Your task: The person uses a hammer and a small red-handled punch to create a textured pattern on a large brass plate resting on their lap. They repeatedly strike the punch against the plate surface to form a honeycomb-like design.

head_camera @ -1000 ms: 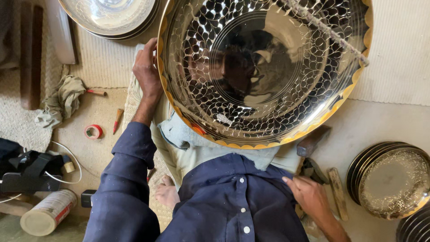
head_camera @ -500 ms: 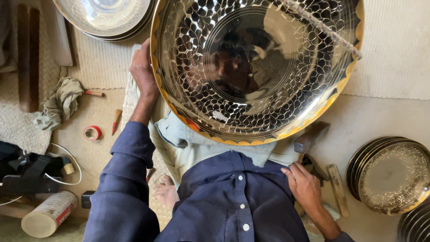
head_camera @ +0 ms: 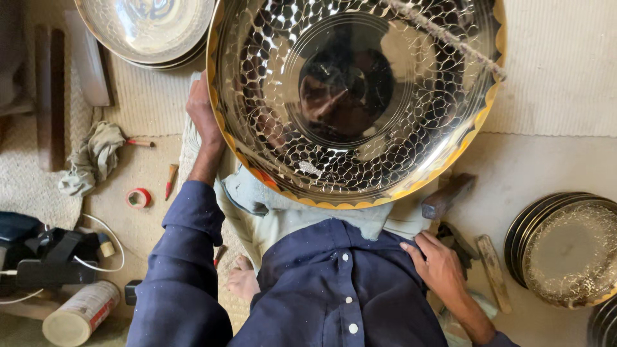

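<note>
i see my left hand [head_camera: 200,110] gripping the rim of the large round brass tray with a hammered scale pattern and scalloped gold edge [head_camera: 357,96], which rests tilted on my lap above the dark blue buttoned shirt [head_camera: 334,289]. my right hand [head_camera: 437,263] lies loosely curled at my hip, holding nothing, just beside a wooden-headed mallet [head_camera: 448,195]. a stack of finished brass plates [head_camera: 565,250] sits to the right, a grey rag [head_camera: 93,157] and red tape roll [head_camera: 138,197] to the left.
</note>
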